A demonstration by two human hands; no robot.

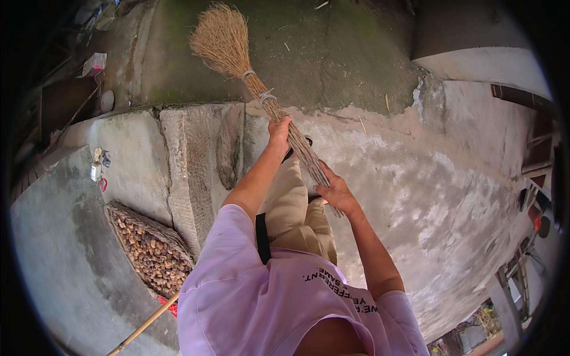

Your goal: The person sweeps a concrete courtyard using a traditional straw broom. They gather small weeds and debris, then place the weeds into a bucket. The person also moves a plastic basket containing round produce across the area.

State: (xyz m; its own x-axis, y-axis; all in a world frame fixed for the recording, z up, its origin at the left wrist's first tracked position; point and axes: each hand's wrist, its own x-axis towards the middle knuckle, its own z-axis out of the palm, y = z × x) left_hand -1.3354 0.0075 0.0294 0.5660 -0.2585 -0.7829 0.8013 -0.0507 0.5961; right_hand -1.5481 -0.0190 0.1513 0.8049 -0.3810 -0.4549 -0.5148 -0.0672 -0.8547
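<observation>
A long twig broom (266,89) slants across the space in front of me, its flared bristle head up at the far left and its bundled stick handle running down toward my right side. Cord ties wrap the bundle below the bristles. My left hand (279,132) is closed round the handle a little below the lower tie. Closer to me, my right hand (337,193) grips the handle near its butt end, with the stick tips poking out past the fingers. The bristles are over the greenish ground (297,53); whether they touch it I cannot tell.
Stone blocks (190,160) form a raised edge on the left. A woven tray (151,246) of brown, dried-looking pieces lies there, with a bamboo pole (142,326) nearby. Small items, including a white box (95,172), sit on the ledge. Pale, patchy concrete (427,196) spreads to the right.
</observation>
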